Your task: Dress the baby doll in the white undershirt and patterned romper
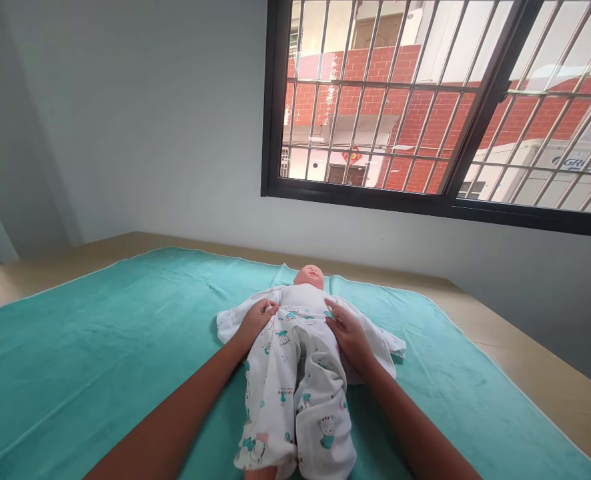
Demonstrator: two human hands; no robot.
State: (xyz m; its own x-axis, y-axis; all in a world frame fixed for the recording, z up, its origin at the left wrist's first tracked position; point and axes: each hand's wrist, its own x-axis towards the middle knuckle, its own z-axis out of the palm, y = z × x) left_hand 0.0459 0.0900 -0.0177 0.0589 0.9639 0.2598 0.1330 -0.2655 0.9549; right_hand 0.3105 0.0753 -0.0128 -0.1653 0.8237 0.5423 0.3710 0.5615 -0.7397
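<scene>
- Head view: the left hand (259, 319) has its thumb and fingers drawn together at the waistband edge of the printed trousers (271, 400), seeming to pinch the cloth.
- The right hand (348, 333) lies at the waistband's opposite side, fingers partly curled and slightly parted; whether it grips any fabric, I cannot tell.
- The trousers sit between both hands, their legs stretching from there toward the wearer.
- Beyond the hands, the doll (309, 275) lies on its back, head farthest away.
- The white top (390, 343) spreads outward past each hand.
- Under the hands and doll lies a teal blanket (125, 347).
</scene>
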